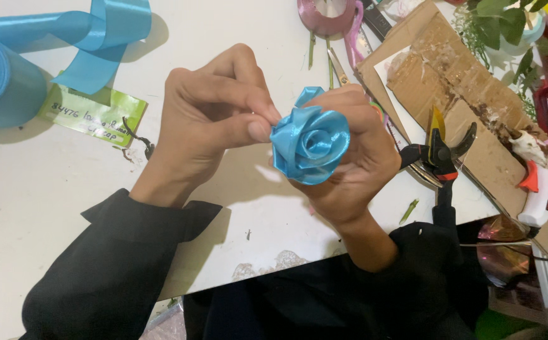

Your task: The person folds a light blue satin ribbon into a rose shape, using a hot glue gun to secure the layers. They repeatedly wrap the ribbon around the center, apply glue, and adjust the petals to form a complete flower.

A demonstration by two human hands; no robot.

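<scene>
Both hands are on the ribbon rose [310,141]: right hand [356,164] grips it, left hand [214,116] pinches a petal. Blue ribbon roll [3,82] sits far left; pruning shears [441,157], glue gun [541,179] and cardboard [469,82] crowd the right.

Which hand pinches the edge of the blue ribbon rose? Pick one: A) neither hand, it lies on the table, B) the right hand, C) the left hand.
C: the left hand pinches the rose at its edge with thumb and fingertips, while the right hand cups it from behind.
</scene>
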